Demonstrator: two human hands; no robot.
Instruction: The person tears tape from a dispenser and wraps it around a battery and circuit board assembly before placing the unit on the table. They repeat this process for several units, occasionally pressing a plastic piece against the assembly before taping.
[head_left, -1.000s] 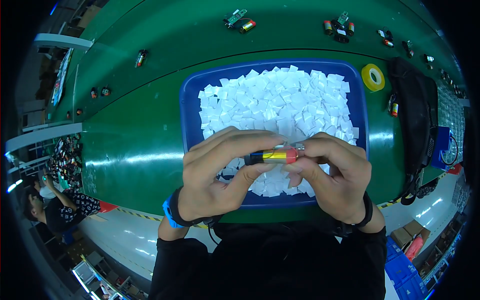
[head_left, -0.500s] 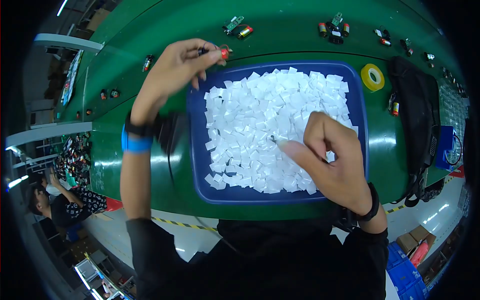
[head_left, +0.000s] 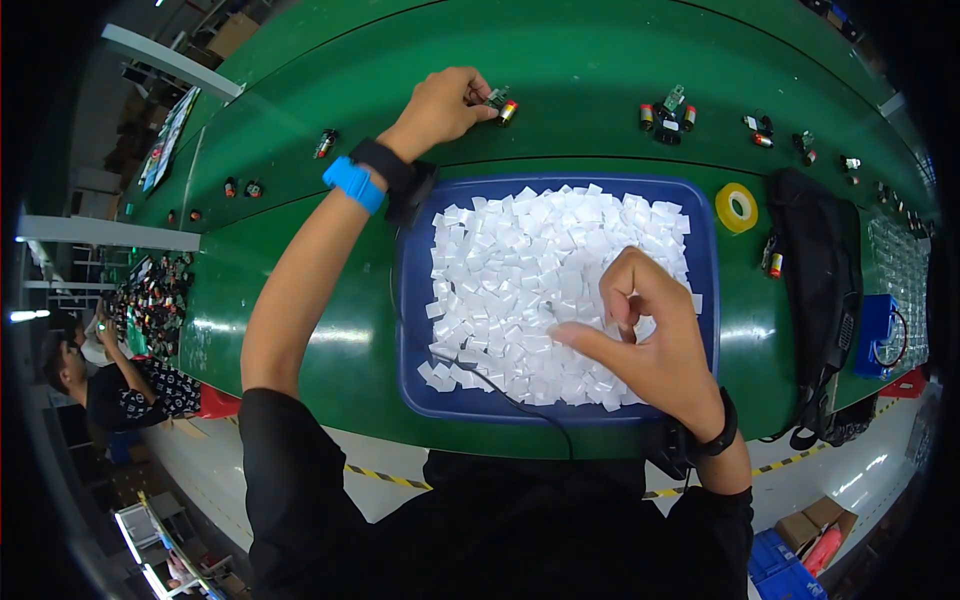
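My left hand (head_left: 445, 108) reaches to the far side of the green bench, its fingertips closed at a small green circuit board (head_left: 497, 97). A red-and-gold cylindrical battery (head_left: 508, 113) lies against that board. The curled palm hides whatever else may be in this hand. Over a blue tray (head_left: 408, 300) hovers my right hand (head_left: 655, 345), its thumb apart from the bent fingers and no held object visible. Many small white squares (head_left: 520, 260), like paper or film pieces, fill the tray beneath it.
Right of the tray lie a yellow tape roll (head_left: 737, 208), a battery assembly (head_left: 774, 259) and a black bag (head_left: 815, 290). More board-and-battery assemblies (head_left: 668, 115) stand along the far side. A black cable (head_left: 500, 388) crosses the tray's front. A person (head_left: 120, 380) sits far left.
My left hand has moved away and to the right, from beside the tray's far left corner to the board and battery. The view has shifted; my right hand keeps much the same pose.
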